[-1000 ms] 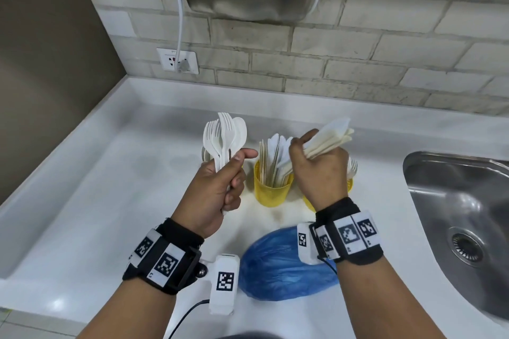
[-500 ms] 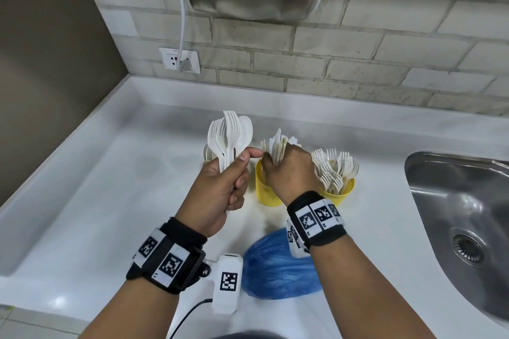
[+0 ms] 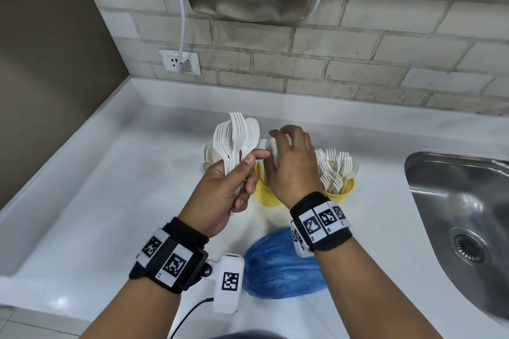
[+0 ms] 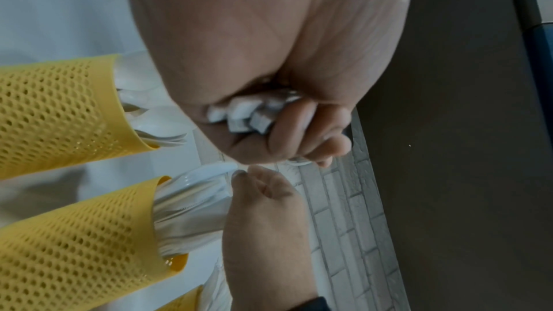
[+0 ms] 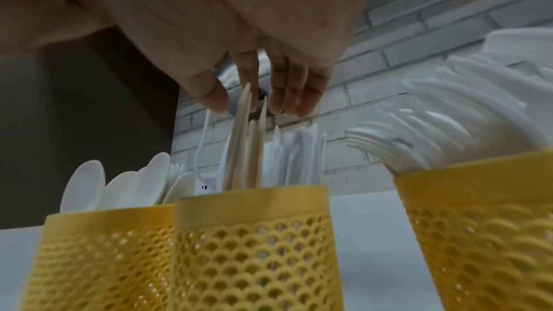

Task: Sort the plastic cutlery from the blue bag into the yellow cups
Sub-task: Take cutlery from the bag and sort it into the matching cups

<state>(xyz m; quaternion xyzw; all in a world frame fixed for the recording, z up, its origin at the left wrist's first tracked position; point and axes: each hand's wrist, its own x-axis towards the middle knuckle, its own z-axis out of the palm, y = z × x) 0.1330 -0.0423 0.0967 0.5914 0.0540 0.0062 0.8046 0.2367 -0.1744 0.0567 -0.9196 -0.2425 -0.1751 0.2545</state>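
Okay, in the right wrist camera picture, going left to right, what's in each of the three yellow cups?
Cup of spoons → middle cup of knives, with the right hand open above it → cup of forks.

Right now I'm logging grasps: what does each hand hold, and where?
Left hand grips a bunch of white plastic forks and spoons by the handles. Right hand holds nothing.

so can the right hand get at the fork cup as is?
Probably yes. The right hand is open and empty above the middle cup, and the fork cup stands just to its right with nothing between. Its top is open, forks sticking up.
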